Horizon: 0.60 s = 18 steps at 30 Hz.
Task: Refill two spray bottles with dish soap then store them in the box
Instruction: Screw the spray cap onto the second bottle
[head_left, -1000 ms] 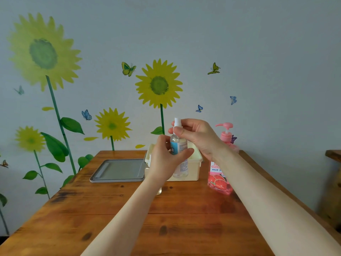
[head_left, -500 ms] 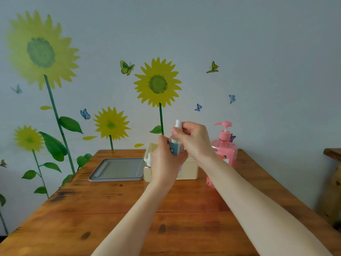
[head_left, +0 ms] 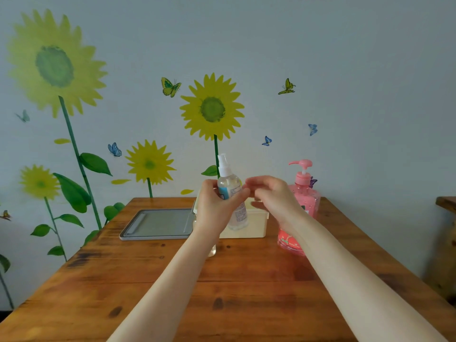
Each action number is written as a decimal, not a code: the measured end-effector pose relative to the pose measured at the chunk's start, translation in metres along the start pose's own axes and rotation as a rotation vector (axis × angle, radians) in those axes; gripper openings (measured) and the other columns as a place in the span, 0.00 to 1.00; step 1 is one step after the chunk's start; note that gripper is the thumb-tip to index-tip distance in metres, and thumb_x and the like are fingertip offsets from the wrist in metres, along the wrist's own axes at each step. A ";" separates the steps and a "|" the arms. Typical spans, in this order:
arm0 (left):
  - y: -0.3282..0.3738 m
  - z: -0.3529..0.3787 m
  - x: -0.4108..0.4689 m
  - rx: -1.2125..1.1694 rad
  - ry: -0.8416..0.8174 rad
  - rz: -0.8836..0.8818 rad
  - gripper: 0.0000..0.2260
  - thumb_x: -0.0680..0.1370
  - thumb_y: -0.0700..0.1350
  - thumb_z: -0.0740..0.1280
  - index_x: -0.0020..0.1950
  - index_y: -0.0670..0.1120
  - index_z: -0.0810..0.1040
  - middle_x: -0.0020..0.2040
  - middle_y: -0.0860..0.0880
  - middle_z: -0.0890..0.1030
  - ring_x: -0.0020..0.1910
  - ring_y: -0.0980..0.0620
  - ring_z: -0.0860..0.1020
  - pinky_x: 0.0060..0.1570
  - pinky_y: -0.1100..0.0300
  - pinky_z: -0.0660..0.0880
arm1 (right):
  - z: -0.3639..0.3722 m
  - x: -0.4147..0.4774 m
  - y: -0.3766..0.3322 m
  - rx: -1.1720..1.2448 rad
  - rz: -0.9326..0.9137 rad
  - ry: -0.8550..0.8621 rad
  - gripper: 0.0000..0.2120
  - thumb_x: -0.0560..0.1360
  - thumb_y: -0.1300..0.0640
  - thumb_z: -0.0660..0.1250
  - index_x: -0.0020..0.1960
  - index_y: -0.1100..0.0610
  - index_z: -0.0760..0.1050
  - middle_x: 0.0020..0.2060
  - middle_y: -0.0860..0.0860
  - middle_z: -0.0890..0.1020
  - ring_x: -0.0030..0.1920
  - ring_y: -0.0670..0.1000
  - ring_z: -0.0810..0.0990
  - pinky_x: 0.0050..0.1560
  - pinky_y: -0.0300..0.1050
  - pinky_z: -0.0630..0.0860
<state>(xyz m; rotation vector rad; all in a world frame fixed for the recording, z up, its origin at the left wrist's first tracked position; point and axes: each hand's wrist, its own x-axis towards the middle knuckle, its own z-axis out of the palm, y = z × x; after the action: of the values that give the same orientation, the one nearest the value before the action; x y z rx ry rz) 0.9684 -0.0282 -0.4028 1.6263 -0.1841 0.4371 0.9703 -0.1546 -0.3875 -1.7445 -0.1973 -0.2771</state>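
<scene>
My left hand (head_left: 214, 209) grips a small clear spray bottle (head_left: 230, 183) with a white nozzle and a blue label, holding it up, slightly tilted, in front of the cream box (head_left: 255, 227). Just right of the bottle, my right hand (head_left: 274, 199) hovers with loosely curled fingers and holds nothing. It is blurred. The pink dish soap pump bottle (head_left: 308, 195) stands behind my right hand. The base of a second clear bottle (head_left: 212, 251) peeks out from under my left wrist; the rest of it is hidden.
A grey lid (head_left: 158, 223) lies flat on the wooden table (head_left: 246, 280), left of the box. A wall with sunflower stickers stands right behind the table. The corner of another wooden piece (head_left: 446, 203) shows at the right edge.
My right hand has let go of the spray bottle's nozzle and moved down to the right. The left hand still holds the bottle, now leaning slightly left.
</scene>
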 end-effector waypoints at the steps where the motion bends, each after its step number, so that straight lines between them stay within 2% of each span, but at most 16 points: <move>1: 0.000 0.000 0.000 0.010 0.007 0.000 0.21 0.69 0.48 0.75 0.55 0.46 0.69 0.46 0.50 0.77 0.45 0.54 0.79 0.44 0.60 0.77 | -0.003 -0.002 0.004 -0.027 0.019 -0.097 0.17 0.75 0.69 0.58 0.58 0.55 0.75 0.52 0.50 0.82 0.54 0.47 0.80 0.54 0.42 0.78; 4: -0.002 0.001 0.000 0.050 0.033 0.008 0.22 0.68 0.48 0.75 0.55 0.45 0.69 0.47 0.48 0.78 0.46 0.52 0.80 0.45 0.57 0.78 | -0.002 -0.010 0.012 -0.046 0.002 -0.284 0.17 0.73 0.67 0.66 0.59 0.54 0.75 0.52 0.48 0.82 0.55 0.44 0.79 0.54 0.37 0.77; 7: -0.004 0.004 -0.001 0.088 0.052 0.007 0.24 0.66 0.50 0.76 0.56 0.44 0.70 0.48 0.47 0.79 0.46 0.51 0.80 0.45 0.56 0.79 | 0.006 -0.011 0.017 -0.041 -0.065 -0.228 0.16 0.71 0.64 0.71 0.56 0.53 0.74 0.51 0.47 0.82 0.54 0.45 0.80 0.55 0.37 0.77; 13: -0.005 0.000 0.002 0.139 0.017 0.003 0.25 0.66 0.52 0.76 0.56 0.46 0.69 0.48 0.48 0.80 0.46 0.52 0.80 0.46 0.55 0.79 | 0.014 -0.005 0.024 -0.040 -0.135 -0.201 0.15 0.71 0.62 0.72 0.54 0.49 0.75 0.51 0.46 0.82 0.54 0.46 0.81 0.54 0.39 0.78; 16: -0.004 -0.007 0.006 0.109 -0.016 -0.025 0.24 0.70 0.57 0.71 0.60 0.46 0.69 0.47 0.49 0.81 0.46 0.54 0.81 0.44 0.57 0.78 | 0.015 0.000 0.025 -0.104 -0.142 -0.209 0.16 0.72 0.58 0.72 0.58 0.52 0.75 0.50 0.45 0.82 0.51 0.43 0.81 0.49 0.32 0.77; 18: -0.006 -0.016 0.014 0.111 0.024 -0.033 0.22 0.74 0.58 0.65 0.61 0.46 0.68 0.46 0.52 0.80 0.46 0.56 0.80 0.43 0.59 0.77 | 0.013 0.006 0.023 -0.148 -0.150 -0.200 0.17 0.72 0.57 0.71 0.59 0.53 0.74 0.50 0.44 0.81 0.51 0.41 0.80 0.50 0.33 0.76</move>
<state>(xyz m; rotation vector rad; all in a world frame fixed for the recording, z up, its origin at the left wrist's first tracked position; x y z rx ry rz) 0.9806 -0.0097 -0.4018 1.7295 -0.1159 0.4479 0.9837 -0.1467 -0.4096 -1.9074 -0.4640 -0.2301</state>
